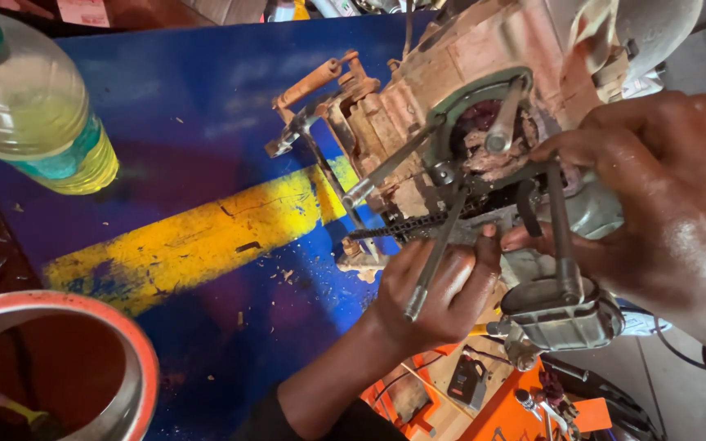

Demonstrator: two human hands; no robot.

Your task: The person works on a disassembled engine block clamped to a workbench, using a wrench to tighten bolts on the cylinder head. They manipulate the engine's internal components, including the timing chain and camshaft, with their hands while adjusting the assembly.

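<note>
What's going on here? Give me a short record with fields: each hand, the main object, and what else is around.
Left hand: grips a thin metal rod beside the chain.
Right hand: rests on the engine's lower side, fingers at the opening.
Main object: a dirty engine block with long studs, lying on a blue and yellow board.
Nearby: a plastic bottle of yellowish liquid, a round basin with dark liquid.
</note>
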